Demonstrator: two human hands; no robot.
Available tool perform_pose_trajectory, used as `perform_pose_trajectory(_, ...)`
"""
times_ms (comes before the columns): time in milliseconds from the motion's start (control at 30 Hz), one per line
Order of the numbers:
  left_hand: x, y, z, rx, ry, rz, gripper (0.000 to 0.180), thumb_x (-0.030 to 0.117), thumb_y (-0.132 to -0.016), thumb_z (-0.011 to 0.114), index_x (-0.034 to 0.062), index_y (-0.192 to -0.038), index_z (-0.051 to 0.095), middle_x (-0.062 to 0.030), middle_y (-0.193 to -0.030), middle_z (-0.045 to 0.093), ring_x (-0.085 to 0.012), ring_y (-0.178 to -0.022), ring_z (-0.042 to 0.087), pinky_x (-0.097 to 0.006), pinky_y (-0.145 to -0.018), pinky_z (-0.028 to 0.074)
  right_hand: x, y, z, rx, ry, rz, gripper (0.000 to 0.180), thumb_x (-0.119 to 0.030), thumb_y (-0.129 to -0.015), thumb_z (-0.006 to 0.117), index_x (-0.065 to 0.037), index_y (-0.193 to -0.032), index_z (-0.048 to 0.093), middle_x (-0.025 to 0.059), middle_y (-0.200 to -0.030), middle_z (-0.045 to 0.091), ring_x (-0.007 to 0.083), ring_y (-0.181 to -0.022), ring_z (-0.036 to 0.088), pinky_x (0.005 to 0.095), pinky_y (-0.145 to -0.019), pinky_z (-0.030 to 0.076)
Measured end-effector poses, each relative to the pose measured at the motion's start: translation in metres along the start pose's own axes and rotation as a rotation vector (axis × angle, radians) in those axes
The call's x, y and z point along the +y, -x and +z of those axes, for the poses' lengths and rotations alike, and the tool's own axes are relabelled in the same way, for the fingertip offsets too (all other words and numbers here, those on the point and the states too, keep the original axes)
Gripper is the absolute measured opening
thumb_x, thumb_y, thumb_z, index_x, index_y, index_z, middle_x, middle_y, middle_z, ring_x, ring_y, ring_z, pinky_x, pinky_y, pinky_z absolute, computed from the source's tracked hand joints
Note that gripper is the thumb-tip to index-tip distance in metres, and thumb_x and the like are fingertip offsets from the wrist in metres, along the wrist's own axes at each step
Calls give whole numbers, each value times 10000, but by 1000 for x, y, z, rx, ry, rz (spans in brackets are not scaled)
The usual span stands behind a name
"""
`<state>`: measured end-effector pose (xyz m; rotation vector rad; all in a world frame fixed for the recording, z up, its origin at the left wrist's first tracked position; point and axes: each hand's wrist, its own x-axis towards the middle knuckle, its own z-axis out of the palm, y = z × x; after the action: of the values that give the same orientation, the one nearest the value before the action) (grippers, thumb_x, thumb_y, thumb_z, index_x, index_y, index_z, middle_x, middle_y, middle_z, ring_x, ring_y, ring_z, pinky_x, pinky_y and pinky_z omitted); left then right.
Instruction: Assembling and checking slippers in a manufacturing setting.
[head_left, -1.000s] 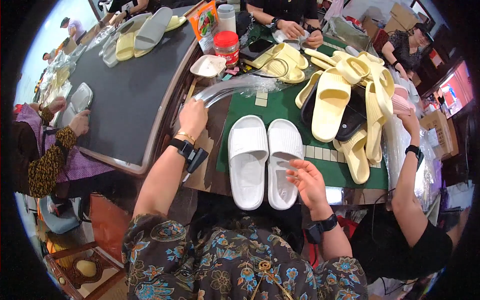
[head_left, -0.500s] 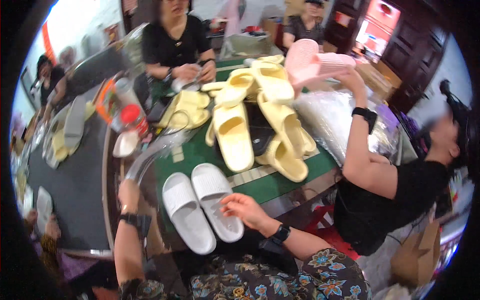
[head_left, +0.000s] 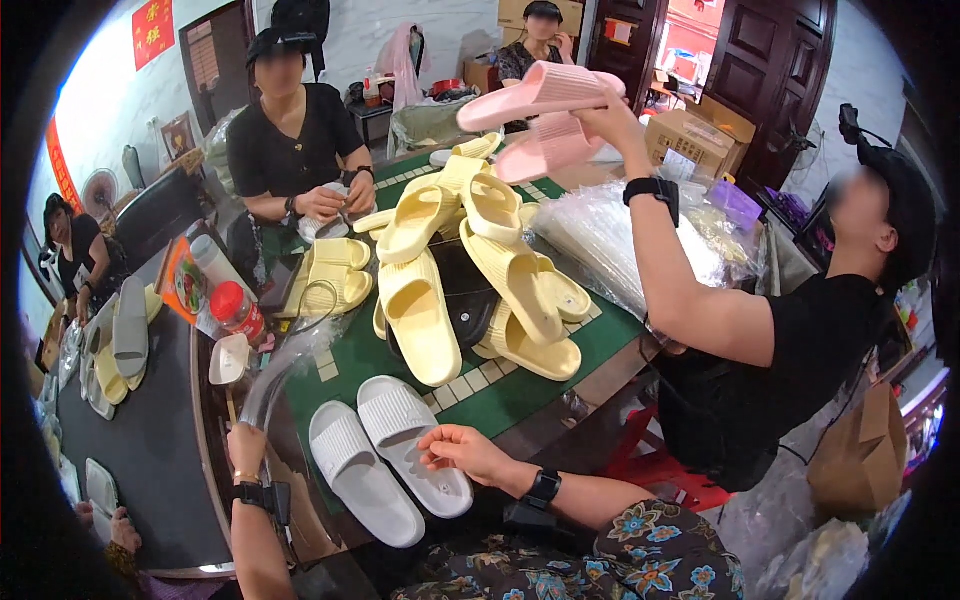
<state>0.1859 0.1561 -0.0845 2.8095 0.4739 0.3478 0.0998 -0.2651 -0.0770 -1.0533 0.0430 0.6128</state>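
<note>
A pair of white ribbed slide slippers lies side by side at the near edge of the green-topped table. Over the right-hand slipper hovers my right hand, its fingers loosely bent and apart with nothing in them. Whether it touches the slipper I cannot tell. To the left, my left hand is closed around the end of a clear plastic bag, which stretches away toward a thin looped cord. Beyond the white pair, several pale yellow slippers are piled over a black object.
At right, a co-worker's raised hand holds pink slippers above the table. Clear plastic packaging lies below that arm. A red-lidded jar and a white cup stand at left. Another person works across the table.
The view has shifted, with the table scene lower and leftward. The co-worker has swung the pink slippers leftward over the table. My hands keep nearly the same places by the white slippers and plastic.
</note>
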Motion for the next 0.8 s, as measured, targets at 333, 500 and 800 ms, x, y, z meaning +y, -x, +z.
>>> perform_pose_trajectory(333, 9, -3, -12, -89, 43, -77, 232, 146, -783, 589, -62, -845, 670, -297, -862, 641, -440, -873, 638, -486, -725, 515, -3, 1, 0, 25, -20, -44, 149, -77, -941, 527, 4, -1045, 597, 94, -968, 637, 159, -851, 632, 287, -784, 530)
perform_pose_trajectory(500, 10, 7, -7, -21, 45, -87, 177, 135, -705, 671, -3, -812, 700, -259, -824, 654, -392, -815, 658, -443, -748, 529, -7, 7, 1, 0, -18, -51, 133, -62, -945, 520, 8, -1032, 592, 94, -1003, 630, 175, -882, 631, 302, -799, 526)
perform_pose_trajectory(800, 6, 6, -11, -10, -20, -104, 180, 142, -755, 617, -12, -796, 702, -249, -817, 661, -388, -775, 664, -441, -722, 547, -5, 4, 1, 45, -19, -46, 120, -38, -943, 503, 19, -1020, 576, 116, -1040, 620, 196, -895, 628, 339, -816, 528)
